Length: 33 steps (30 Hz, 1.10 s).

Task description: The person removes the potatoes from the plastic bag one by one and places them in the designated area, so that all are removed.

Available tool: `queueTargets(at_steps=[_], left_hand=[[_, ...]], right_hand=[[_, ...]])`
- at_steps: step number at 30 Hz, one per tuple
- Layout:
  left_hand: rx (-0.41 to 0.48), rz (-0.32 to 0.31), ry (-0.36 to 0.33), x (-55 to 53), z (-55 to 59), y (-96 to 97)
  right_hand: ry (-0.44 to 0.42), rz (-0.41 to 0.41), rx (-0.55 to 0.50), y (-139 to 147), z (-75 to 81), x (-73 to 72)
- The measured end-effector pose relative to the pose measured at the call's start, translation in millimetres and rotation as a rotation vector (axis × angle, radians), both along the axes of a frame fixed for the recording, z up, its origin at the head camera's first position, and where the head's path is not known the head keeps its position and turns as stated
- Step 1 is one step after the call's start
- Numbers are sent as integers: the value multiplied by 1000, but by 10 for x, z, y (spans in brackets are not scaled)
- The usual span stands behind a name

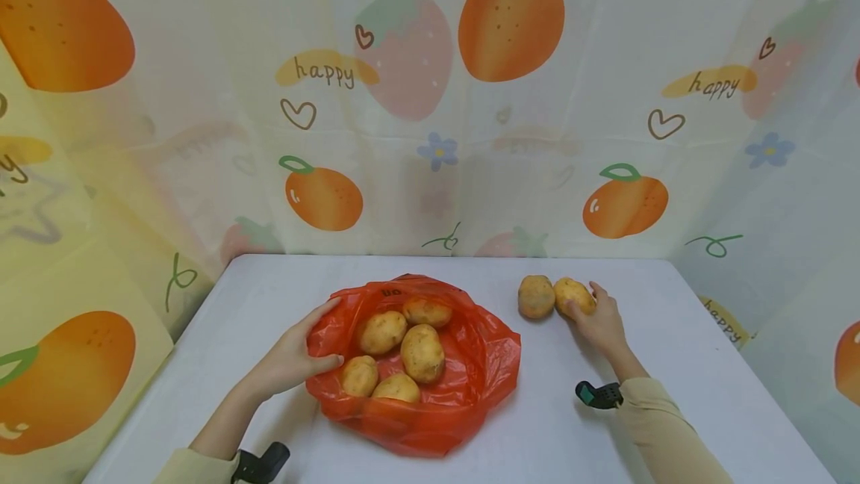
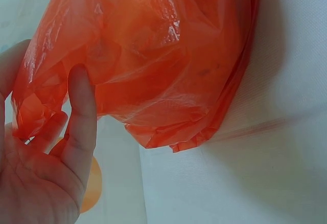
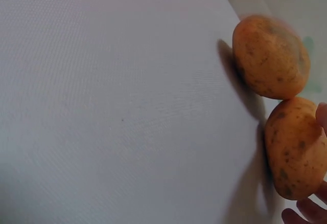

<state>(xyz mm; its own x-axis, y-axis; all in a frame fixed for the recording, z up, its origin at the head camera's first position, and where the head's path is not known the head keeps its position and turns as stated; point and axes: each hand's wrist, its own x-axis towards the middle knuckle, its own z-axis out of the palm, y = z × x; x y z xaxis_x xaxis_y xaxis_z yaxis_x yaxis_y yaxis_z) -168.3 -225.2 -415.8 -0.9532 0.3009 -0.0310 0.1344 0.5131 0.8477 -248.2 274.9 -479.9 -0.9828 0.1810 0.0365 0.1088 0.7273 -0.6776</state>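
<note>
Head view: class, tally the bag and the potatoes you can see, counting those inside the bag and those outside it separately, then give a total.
Red bag: 1
Bagged potatoes in view: 5
Loose potatoes: 2
Total: 8
</note>
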Motion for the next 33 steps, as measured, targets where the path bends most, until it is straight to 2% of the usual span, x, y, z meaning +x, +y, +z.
queueTargets(at_steps=[11, 18, 22, 27, 33], left_hand=[[4, 11, -6, -22, -28, -5], [17, -7, 20, -9, -26, -2], [31, -4, 9, 3, -14, 4], [33, -5, 5, 4, -13, 2], [22, -6, 10, -7, -31, 0]], right_hand=[[125, 22, 60, 20, 180, 65], [221, 18, 58, 10, 222, 54], [277, 55, 43, -45, 295, 68], [293, 118, 20, -128, 389, 90], [293, 154, 3, -212, 463, 100]])
